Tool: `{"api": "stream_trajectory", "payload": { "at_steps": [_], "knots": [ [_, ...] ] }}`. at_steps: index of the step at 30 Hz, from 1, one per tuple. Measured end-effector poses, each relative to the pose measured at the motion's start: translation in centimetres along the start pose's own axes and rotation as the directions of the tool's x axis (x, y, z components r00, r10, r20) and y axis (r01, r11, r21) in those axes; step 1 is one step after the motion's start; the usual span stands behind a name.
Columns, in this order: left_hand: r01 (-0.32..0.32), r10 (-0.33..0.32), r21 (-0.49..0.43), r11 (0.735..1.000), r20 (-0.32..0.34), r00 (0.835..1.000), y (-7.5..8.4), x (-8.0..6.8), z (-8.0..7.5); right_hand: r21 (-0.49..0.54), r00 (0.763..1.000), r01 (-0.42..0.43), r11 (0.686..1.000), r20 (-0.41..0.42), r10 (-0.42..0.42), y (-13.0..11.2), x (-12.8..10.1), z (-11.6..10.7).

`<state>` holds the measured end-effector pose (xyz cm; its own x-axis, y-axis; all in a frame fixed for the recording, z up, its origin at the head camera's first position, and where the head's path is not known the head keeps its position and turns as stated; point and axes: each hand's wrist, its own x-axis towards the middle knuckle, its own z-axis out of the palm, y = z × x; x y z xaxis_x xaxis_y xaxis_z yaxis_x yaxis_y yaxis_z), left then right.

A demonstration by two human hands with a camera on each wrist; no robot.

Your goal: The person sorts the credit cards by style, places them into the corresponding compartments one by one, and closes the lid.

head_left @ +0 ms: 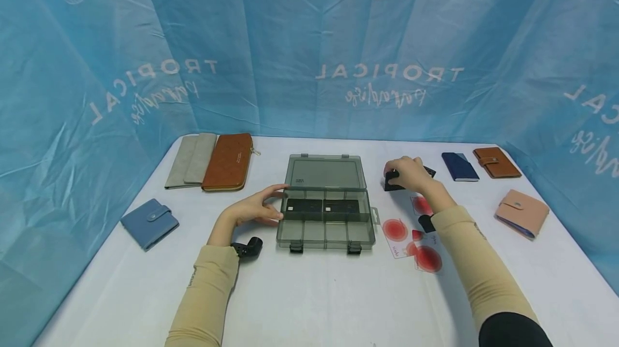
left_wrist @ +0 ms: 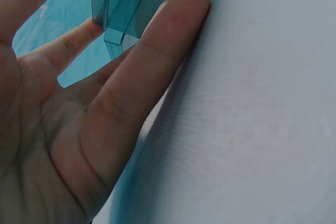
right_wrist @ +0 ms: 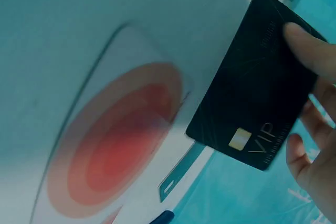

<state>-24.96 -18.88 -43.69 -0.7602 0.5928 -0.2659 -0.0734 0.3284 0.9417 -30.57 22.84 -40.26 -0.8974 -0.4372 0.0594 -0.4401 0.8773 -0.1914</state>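
Observation:
A translucent grey-green organizer box (head_left: 314, 245) sits on the table, its lid (head_left: 326, 170) laid back. Black cards (head_left: 341, 206) with small chips lie in its back compartments. My left hand (head_left: 256, 208) is at the box's left side, its extended fingertips against the wall; the left wrist view shows the straight fingers (left_wrist: 126, 93) there. To the right of the box, my right hand (head_left: 410, 172) pinches a black VIP card (right_wrist: 252, 87), thumb on its face. Behind it in the right wrist view, another dark card (right_wrist: 181, 174) shows partly.
Several white cards with red circles (head_left: 395, 230) lie right of the box. Blue (head_left: 151, 223), grey (head_left: 191, 161) and brown (head_left: 228, 161) wallets are on the left. At right are a navy wallet (head_left: 459, 167), a brown one (head_left: 497, 163) and a pink one (head_left: 522, 214). Blue curtains (head_left: 309, 100) surround the table.

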Motion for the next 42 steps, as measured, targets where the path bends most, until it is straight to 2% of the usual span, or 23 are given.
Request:
{"api": "stream_trajectory", "payload": {
  "at_steps": [7,12,16,19,22,25,28,30,32,35,37,39,42],
  "knots": [
    [-0.004,0.004,0.013,1.000,-0.001,1.000,-0.1,0.0,0.0,0.151,0.997,-0.013,0.988,-0.068,0.024,-0.7,0.2,-0.4],
    [0.006,-0.006,0.009,1.000,-0.004,1.000,-0.1,0.0,0.1,0.229,0.988,-0.075,0.970,-0.113,0.104,-2.3,0.2,-1.4],
    [0.006,-0.006,0.011,1.000,-0.008,1.000,-0.1,-0.1,0.1,0.346,0.975,-0.097,0.933,-0.157,0.159,-4.2,0.2,-2.5],
    [0.003,-0.003,0.014,1.000,-0.006,1.000,0.0,-0.1,0.1,0.479,0.966,-0.100,0.872,-0.165,0.201,-5.8,0.2,-3.2],
    [-0.001,0.001,0.015,1.000,-0.005,1.000,0.0,-0.2,0.2,0.618,0.966,-0.099,0.780,-0.130,0.226,-7.4,0.2,-3.7],
    [-0.001,0.001,0.012,1.000,-0.003,1.000,0.1,-0.2,0.2,0.723,0.977,-0.101,0.683,-0.058,0.206,-8.8,0.5,-3.8],
    [0.002,-0.002,0.006,1.000,-0.004,1.000,0.1,-0.1,0.2,0.770,0.987,-0.108,0.629,0.009,0.158,-10.3,0.8,-3.4],
    [0.006,-0.006,0.004,1.000,-0.007,1.000,0.1,-0.1,0.2,0.757,0.992,-0.107,0.644,0.034,0.125,-11.3,0.9,-3.0],
    [0.010,-0.010,0.005,1.000,-0.012,1.000,0.1,-0.1,0.2,0.724,0.994,-0.100,0.682,0.046,0.096,-12.3,0.9,-2.5],
    [0.012,-0.012,0.013,1.000,-0.018,1.000,0.1,-0.1,0.2,0.617,0.996,-0.083,0.782,0.057,0.061,-13.7,1.1,-1.9],
    [0.012,-0.012,0.011,1.000,-0.020,1.000,0.1,-0.1,0.2,0.553,0.996,-0.075,0.830,0.074,0.041,-14.5,1.4,-1.4],
    [0.012,-0.011,0.007,1.000,-0.020,1.000,0.1,0.0,0.2,0.512,0.994,-0.072,0.856,0.107,0.020,-15.1,1.7,-1.0],
    [0.010,-0.010,-0.002,1.000,-0.018,1.000,0.1,0.0,0.2,0.493,0.988,-0.061,0.868,0.154,-0.018,-15.9,2.2,-0.4]
  ]
}}
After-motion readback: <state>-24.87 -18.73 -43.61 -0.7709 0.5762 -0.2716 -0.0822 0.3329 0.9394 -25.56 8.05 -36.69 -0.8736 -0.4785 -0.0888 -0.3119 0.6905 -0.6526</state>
